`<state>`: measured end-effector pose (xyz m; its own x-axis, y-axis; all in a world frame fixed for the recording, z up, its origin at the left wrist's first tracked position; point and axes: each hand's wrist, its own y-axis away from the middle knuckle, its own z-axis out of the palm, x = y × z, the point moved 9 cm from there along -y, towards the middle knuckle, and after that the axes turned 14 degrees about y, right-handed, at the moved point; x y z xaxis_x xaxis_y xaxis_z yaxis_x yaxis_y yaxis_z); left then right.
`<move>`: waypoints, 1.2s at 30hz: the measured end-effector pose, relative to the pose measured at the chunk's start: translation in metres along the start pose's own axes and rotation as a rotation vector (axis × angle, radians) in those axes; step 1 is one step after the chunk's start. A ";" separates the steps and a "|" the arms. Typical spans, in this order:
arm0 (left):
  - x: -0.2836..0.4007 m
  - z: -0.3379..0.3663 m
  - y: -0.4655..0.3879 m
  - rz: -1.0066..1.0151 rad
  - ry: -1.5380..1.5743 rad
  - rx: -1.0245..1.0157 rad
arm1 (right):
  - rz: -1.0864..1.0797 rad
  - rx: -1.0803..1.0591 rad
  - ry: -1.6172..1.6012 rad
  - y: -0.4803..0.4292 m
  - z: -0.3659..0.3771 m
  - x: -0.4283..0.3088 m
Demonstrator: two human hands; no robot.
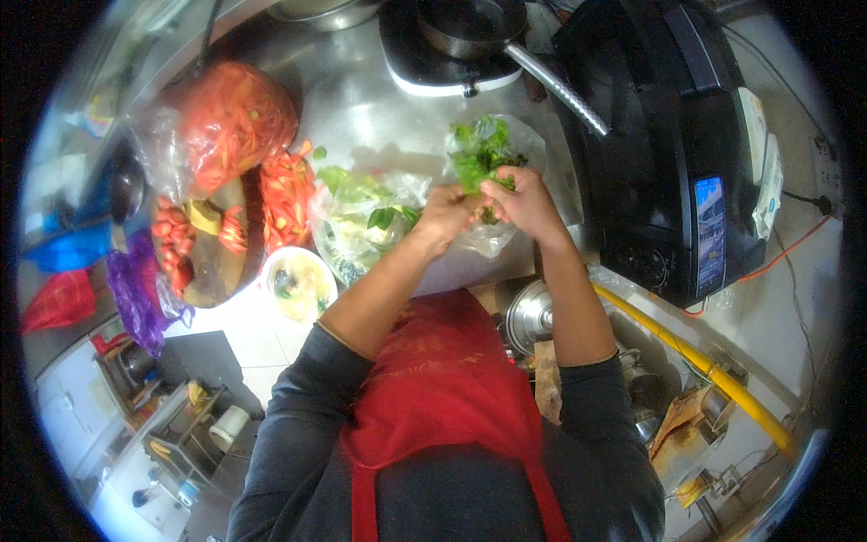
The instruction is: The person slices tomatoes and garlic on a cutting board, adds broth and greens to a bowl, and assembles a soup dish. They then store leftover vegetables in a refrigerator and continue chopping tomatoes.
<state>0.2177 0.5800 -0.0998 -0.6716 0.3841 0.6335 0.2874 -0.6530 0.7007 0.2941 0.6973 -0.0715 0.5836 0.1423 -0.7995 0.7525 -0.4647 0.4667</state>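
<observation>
A bunch of leafy green herbs (482, 152) is gripped by my right hand (528, 203), its leaves spreading up and to the left. My left hand (448, 215) meets the right one at the stems, with its fingertips closed on them. Under both hands lies a clear plastic bag (532, 139) on the steel counter. To the left of my left hand sits another clear bag (345, 227) with pale and green leafy vegetables in it. A few dark green leaves (381, 218) rest on that bag.
Orange-red strips (288, 203) are heaped beside a bulging bag (237, 122) of similar strips. A round chopping board (210, 288) carries cut red pieces. Below stands a white bucket (301, 254) with scraps. A pan (467, 30) sits on a cooktop; a black appliance (650, 149) occupies the right.
</observation>
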 end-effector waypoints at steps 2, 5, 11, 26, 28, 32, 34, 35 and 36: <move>-0.001 -0.001 -0.001 0.002 -0.021 0.024 | -0.001 -0.045 -0.093 0.004 0.003 -0.001; 0.000 -0.011 -0.004 0.021 -0.031 0.094 | 0.003 -0.177 -0.149 0.012 0.009 -0.005; -0.007 -0.005 -0.003 -0.046 -0.154 -0.032 | -0.078 0.020 -0.373 0.024 -0.028 -0.027; 0.104 -0.008 0.119 0.767 -0.510 0.140 | -0.163 -0.352 -1.040 0.048 -0.016 -0.074; 0.106 -0.007 0.125 0.762 -0.488 0.127 | -0.152 -0.385 -1.069 0.052 -0.009 -0.081; 0.106 -0.012 0.136 0.753 -0.328 0.100 | -0.055 -0.408 -1.140 0.055 0.009 -0.087; 0.114 -0.014 0.150 0.872 -0.364 0.122 | -0.076 -0.460 -1.098 0.059 0.019 -0.095; 0.118 -0.016 0.157 0.928 -0.379 0.133 | -0.106 -0.502 -1.091 0.062 0.023 -0.102; 0.118 -0.020 0.162 0.932 -0.379 0.159 | -0.084 -0.497 -1.079 0.062 0.029 -0.103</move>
<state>0.1710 0.5062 0.0823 0.1185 -0.0335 0.9924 0.6919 -0.7140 -0.1067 0.2715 0.6290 0.0291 0.1480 -0.7634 -0.6288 0.9507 -0.0654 0.3031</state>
